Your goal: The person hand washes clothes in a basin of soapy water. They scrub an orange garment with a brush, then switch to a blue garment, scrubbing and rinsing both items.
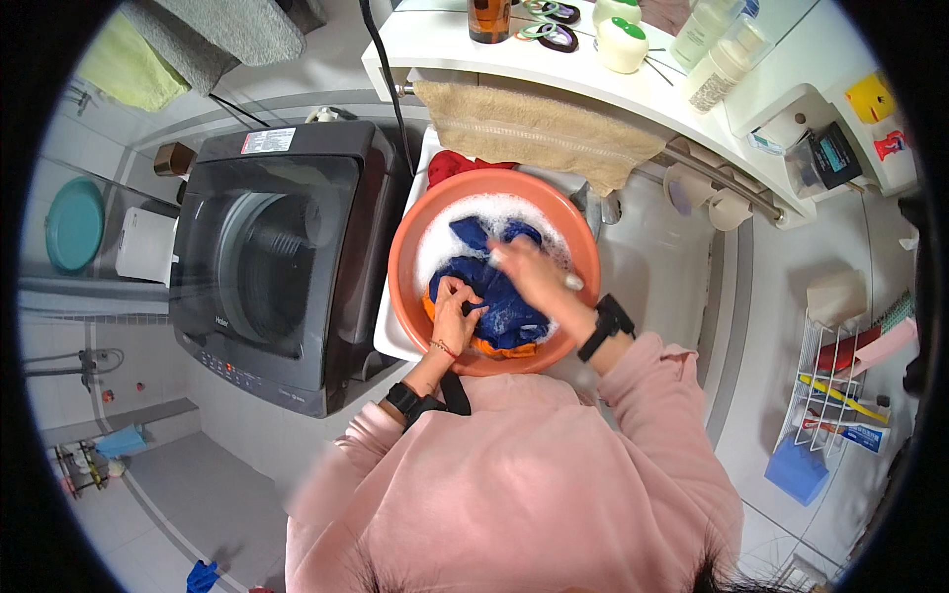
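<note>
A wet blue garment [504,293] with orange cloth [504,348] showing along its lower edge lies in an orange plastic basin [398,259]. White suds [437,241] spread around it. My left hand [454,315] pinches a fold of the blue cloth between thumb and fingers at the garment's left side. Motion blurs my right hand [528,273], which is over the garment's upper right part with white foam on its fingertips. Whether its fingers grip cloth cannot be made out. Black straps are around both wrists.
Left of the basin stands a dark top-loading Haier washing machine [274,259]. Red cloth [463,167] lies behind the basin, near a metal faucet [604,207]. A tan towel [541,130] hangs below a white shelf [437,44] of bottles. At right is a wire rack [815,385].
</note>
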A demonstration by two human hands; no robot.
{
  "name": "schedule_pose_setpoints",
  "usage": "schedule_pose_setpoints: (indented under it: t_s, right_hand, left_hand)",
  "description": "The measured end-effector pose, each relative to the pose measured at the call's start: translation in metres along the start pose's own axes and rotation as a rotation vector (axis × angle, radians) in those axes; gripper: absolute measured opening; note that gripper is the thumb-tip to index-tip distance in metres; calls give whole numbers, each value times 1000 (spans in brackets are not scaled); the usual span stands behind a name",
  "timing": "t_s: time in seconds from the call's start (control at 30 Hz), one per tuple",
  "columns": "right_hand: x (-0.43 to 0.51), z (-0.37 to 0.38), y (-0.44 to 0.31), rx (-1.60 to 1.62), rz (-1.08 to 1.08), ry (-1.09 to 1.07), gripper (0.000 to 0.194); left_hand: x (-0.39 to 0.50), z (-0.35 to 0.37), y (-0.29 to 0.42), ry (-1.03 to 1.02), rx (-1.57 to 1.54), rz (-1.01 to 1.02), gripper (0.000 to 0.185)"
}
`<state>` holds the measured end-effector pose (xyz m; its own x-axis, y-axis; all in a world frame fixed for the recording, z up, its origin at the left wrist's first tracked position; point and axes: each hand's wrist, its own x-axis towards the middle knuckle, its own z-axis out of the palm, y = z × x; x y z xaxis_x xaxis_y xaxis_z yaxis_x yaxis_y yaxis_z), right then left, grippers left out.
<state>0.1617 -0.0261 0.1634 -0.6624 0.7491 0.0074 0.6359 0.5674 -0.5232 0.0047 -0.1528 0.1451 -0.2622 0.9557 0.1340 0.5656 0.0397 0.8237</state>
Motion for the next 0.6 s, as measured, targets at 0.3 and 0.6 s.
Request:
schedule_pose_setpoints:
  t_s: [0.3, 0.6]
  right_hand:
    - [-8, 0, -3, -229, 104, 108, 37]
    - [-12, -1, -3, -325, 118, 22, 37]
  left_hand:
    - [0, -1, 2, -16, 47, 11, 26]
    - [0, -1, 1, -16, 7, 43, 25]
